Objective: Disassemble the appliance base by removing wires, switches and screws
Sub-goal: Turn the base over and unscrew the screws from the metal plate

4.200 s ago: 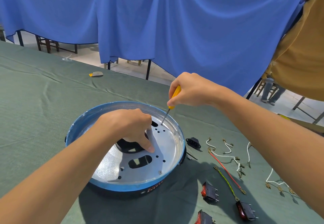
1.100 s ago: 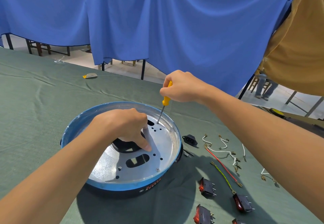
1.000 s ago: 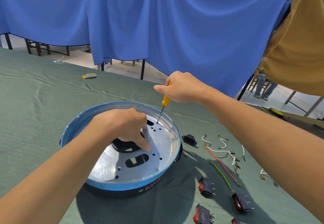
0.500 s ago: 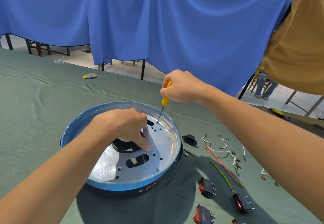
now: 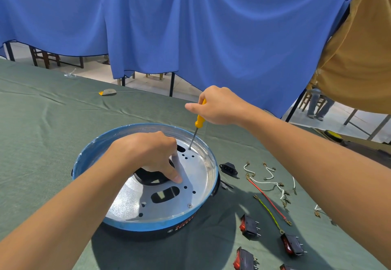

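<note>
The right hand (image 5: pixel 218 107) has just stretched one finger out, taking a fresh pinch on the yellow screwdriver (image 5: pixel 198 121); its tip stays in the far screw (image 5: pixel 189 148) of the base (image 5: pixel 84 159). The left hand (image 5: pixel 148 153) presses the plate (image 5: pixel 196 176), grip unclear. The unscrewing probably goes on.

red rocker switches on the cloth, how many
4 switches: one beside the base, one further right, two at the bottom edge. More may lie offscreen.

Bright, even daylight. Soft shadows fall on the desk (image 5: pixel 42 143) toward the viewer. Mild glare on the plate (image 5: pixel 198 176). Edges bend outward; focus sharp.
</note>
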`<action>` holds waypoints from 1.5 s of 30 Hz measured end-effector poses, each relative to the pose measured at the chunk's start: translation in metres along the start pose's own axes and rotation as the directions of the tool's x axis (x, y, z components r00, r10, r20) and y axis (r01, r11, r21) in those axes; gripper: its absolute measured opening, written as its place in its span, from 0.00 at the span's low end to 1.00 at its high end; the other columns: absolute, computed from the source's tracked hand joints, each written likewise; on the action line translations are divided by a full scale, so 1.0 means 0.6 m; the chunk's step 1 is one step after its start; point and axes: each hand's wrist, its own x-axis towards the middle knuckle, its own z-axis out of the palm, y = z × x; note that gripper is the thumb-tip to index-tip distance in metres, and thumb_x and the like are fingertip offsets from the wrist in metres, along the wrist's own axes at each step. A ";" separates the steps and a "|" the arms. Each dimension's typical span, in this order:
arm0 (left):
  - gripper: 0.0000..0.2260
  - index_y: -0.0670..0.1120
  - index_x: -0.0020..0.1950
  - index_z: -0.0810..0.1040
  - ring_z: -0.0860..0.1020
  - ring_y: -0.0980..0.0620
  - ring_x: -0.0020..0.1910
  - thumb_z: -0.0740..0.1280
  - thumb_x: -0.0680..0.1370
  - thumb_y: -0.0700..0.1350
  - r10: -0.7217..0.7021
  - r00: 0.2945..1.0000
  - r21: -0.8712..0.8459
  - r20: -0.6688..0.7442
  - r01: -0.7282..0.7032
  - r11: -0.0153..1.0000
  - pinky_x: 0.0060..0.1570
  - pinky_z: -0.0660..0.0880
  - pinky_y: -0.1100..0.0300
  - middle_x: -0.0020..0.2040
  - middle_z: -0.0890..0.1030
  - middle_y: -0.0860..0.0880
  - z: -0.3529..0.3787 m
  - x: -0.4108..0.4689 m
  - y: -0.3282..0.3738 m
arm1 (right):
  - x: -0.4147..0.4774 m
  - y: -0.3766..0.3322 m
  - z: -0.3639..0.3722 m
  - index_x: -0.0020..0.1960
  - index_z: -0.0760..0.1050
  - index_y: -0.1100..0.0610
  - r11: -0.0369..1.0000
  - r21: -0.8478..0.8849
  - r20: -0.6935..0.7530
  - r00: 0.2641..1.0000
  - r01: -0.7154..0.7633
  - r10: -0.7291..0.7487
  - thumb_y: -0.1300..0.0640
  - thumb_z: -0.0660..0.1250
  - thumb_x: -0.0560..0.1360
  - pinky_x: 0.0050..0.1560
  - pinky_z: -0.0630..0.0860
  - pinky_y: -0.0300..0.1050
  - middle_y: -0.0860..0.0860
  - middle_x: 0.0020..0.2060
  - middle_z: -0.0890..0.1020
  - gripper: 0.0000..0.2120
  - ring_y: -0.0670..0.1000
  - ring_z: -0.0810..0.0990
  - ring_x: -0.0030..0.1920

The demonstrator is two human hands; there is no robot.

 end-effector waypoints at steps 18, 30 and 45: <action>0.22 0.57 0.59 0.79 0.75 0.51 0.42 0.71 0.70 0.66 -0.008 1.000 0.016 -0.002 0.008 1.000 0.35 0.68 0.59 0.42 0.73 0.54 -0.003 -0.004 0.004 | -0.001 0.001 -0.003 0.51 0.79 0.62 0.999 -0.033 0.024 0.999 -0.040 0.041 0.47 0.65 0.74 0.36 0.70 0.46 0.51 0.34 0.76 0.18 0.53 0.73 0.37; 0.26 0.56 0.64 0.77 0.78 0.48 0.47 0.70 0.70 0.66 -0.011 1.000 0.020 0.009 0.010 1.000 0.40 0.72 0.59 0.50 0.77 0.51 -0.002 -0.004 0.003 | -0.004 0.003 -0.003 0.44 0.79 0.61 0.999 -0.008 0.004 0.999 -0.035 0.035 0.49 0.65 0.76 0.33 0.67 0.45 0.51 0.31 0.74 0.15 0.52 0.71 0.34; 0.25 0.57 0.63 0.78 0.77 0.48 0.47 0.70 0.69 0.67 -0.010 1.000 0.021 0.002 0.010 1.000 0.38 0.70 0.58 0.49 0.77 0.51 -0.003 -0.004 0.003 | -0.005 0.006 -0.004 0.52 0.80 0.62 0.998 -0.044 0.006 0.999 -0.052 0.052 0.52 0.65 0.73 0.37 0.70 0.47 0.57 0.40 0.81 0.15 0.53 0.73 0.39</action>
